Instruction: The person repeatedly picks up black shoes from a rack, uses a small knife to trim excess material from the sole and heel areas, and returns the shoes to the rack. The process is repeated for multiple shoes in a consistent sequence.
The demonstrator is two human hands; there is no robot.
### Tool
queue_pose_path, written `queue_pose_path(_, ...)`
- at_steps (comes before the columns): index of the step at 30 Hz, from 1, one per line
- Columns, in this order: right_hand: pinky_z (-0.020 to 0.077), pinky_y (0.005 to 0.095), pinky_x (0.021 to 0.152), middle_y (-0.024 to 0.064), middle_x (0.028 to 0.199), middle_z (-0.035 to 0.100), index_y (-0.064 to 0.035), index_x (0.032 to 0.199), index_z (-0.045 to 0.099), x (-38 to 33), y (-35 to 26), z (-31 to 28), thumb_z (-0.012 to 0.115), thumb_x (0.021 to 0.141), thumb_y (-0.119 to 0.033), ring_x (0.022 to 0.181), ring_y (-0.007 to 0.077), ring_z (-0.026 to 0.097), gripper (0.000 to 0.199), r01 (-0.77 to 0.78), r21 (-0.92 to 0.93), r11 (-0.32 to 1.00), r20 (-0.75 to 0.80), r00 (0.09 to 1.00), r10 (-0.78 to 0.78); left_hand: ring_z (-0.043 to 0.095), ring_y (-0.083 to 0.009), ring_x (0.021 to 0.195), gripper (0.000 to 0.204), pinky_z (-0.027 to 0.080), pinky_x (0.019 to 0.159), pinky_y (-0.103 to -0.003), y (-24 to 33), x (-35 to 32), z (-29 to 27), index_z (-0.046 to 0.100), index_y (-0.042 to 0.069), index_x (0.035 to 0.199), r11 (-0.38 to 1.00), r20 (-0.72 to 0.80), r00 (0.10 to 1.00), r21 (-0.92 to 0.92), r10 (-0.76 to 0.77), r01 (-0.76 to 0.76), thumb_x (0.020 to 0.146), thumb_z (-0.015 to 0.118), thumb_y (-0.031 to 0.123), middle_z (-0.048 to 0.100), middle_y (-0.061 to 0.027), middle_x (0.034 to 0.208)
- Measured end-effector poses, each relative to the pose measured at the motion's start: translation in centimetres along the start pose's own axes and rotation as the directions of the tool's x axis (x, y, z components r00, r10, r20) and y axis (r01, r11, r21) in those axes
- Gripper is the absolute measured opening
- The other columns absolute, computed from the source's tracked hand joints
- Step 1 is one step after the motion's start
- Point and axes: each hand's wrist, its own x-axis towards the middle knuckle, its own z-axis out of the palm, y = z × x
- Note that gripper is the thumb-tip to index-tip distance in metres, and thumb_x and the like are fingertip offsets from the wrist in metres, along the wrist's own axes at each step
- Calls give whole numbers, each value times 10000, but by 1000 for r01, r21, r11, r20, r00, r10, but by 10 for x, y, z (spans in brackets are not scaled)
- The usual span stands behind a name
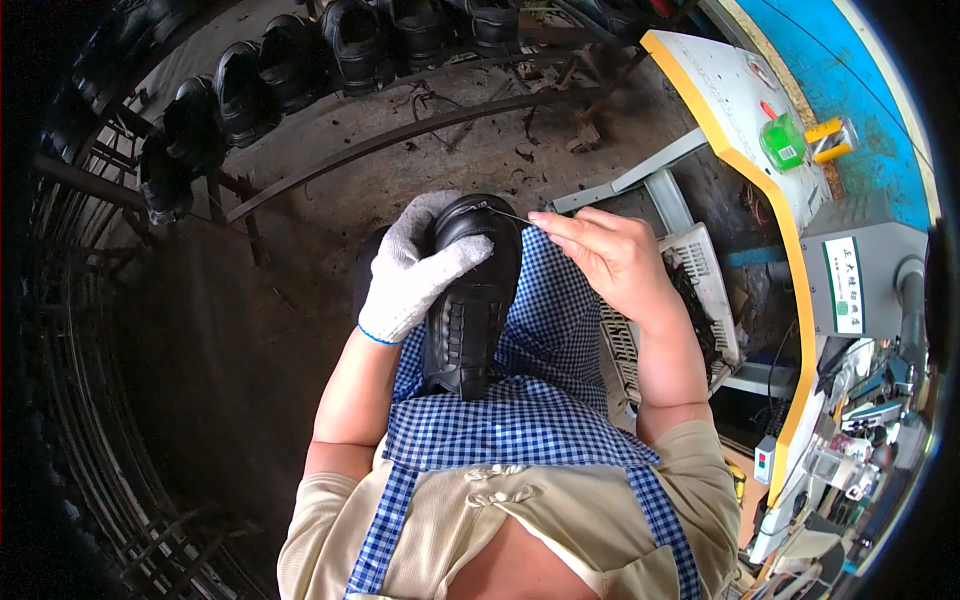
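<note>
A black shoe (468, 325) lies lengthwise over my lap, its rounded end away from me and its ridged side showing. My left hand (408, 278), in a white knit glove, is wrapped round the far part of the shoe, thumb across it. The bare fingers of my right hand (612, 250) pinch a thin, straight, needle-like thing (512, 216). Its tip touches the shoe's far edge, by a small light spot; whether it is a needle or a taut thread I cannot tell. Under the shoe is my blue-and-white checked apron (545, 300).
Several black shoes (355, 45) stand on a dark metal rack (420, 130) ahead and to the left. A white table with a yellow edge (740, 150) curves along my right, bearing a green container (782, 142) and a grey machine (870, 280). Beneath it sits a white plastic basket (705, 260).
</note>
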Motion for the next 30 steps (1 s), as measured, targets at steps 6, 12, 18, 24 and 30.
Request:
queue_pose_path(6, 550, 317, 640, 129, 889, 709, -69, 1207, 695, -2, 1, 8, 639, 930, -59, 716, 229, 685, 283, -84, 188, 978, 1, 996, 86, 643, -183, 1040, 534, 516, 948, -323, -5, 1, -3, 615, 16, 1217, 999, -2, 1000, -11, 31, -31, 769, 844, 195, 680, -95, 1126)
queue_pose_path(12, 562, 328, 642, 142, 917, 727, -84, 1207, 695, -6, -1, 16, 655, 920, -55, 728, 254, 706, 291, -153, 227, 962, -38, 985, 166, 623, -188, 1056, 540, 492, 967, -330, -5, -1, -2, 606, 13, 1229, 1000, 8, 1000, -8, 18, -18, 768, 832, 180, 664, -91, 1140)
queue_pose_path(18, 543, 333, 595, 121, 834, 703, -136, 1213, 702, -7, -12, 23, 686, 898, -51, 686, 239, 690, 327, -158, 80, 984, -109, 980, 166, 641, -187, 1055, 543, 509, 961, -326, -8, 0, -3, 610, 10, 1233, 999, 6, 999, -13, 43, -43, 776, 841, 191, 678, -101, 1139)
queue_pose_path(24, 522, 287, 638, 107, 833, 688, -84, 1207, 704, -10, -12, 42, 668, 911, -17, 681, 172, 655, 305, -153, 149, 977, -172, 969, 178, 617, -194, 1067, 522, 481, 977, -333, -11, 1, -4, 607, 8, 1227, 999, 1, 999, -19, 44, -44, 777, 817, 170, 660, -94, 1148)
queue_pose_path(30, 474, 311, 555, 47, 803, 621, -165, 1163, 738, -7, -2, 5, 717, 862, -63, 622, 163, 599, 318, -61, 18, 998, -25, 998, 62, 631, -183, 1063, 538, 505, 963, -326, -7, -2, -6, 608, 5, 1231, 999, 4, 999, -19, 40, -40, 779, 839, 181, 671, -100, 1147)
